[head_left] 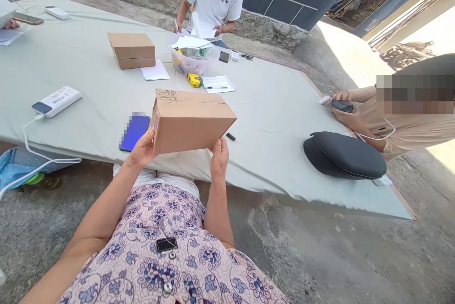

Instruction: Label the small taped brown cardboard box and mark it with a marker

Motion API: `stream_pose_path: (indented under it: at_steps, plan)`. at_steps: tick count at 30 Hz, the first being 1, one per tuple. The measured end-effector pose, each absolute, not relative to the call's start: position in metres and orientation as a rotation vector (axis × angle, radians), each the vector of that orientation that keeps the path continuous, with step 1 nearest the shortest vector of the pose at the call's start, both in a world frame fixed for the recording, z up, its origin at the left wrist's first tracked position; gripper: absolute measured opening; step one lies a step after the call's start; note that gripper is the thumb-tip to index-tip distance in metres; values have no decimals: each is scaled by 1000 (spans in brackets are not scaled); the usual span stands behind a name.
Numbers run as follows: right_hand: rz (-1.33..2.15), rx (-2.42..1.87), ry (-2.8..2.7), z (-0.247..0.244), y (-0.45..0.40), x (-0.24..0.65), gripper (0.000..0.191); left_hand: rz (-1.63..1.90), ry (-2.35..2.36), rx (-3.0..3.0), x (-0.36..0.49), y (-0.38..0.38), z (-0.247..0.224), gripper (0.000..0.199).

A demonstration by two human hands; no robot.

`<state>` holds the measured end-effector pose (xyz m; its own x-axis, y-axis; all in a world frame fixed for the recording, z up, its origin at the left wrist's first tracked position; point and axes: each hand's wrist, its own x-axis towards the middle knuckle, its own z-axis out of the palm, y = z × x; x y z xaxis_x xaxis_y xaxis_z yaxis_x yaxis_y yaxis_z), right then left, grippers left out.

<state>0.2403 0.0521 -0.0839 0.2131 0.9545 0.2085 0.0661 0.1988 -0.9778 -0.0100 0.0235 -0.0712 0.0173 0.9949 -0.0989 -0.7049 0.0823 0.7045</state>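
Note:
A brown cardboard box (pixel 194 126) is held up and slightly tilted over the near edge of the table, with dark scribbled lines on its top face. My left hand (pixel 142 148) grips its left end, and my right hand (pixel 219 155) holds the lower right corner; the fingers of both are partly hidden by the box. Just behind my left hand lies a phone with a blue screen (pixel 135 132). A small black object (pixel 231 137) rests on the cloth to the right of the box.
On the covered table (pixel 270 119) are another cardboard box (pixel 133 53), a plastic basket (pixel 194 63), a yellow tape measure (pixel 194 80), papers, a white power bank (pixel 57 101) with a cable and a black case (pixel 344 155). People sit at the far side and right.

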Motion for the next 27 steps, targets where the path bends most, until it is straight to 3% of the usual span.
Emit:
stream_pose_path:
  at_steps: [3, 8, 13, 19, 27]
  plan:
    - [827, -1150, -1211, -86, 52, 239, 55, 1412, 708, 531, -10, 25, -70, 38]
    - [783, -1166, -1206, -84, 50, 241, 50, 1514, 938, 622, -7, 27, -69, 80]
    - [833, -1197, -1200, -86, 50, 240, 52, 1532, 1037, 723, -6, 25, -64, 72]
    - [816, -1237, -1173, -89, 51, 241, 53, 1418, 921, 984, -5, 17, -51, 94]
    - [784, -1188, -1220, -83, 49, 241, 54, 1412, 1027, 997, -4, 17, -56, 77]
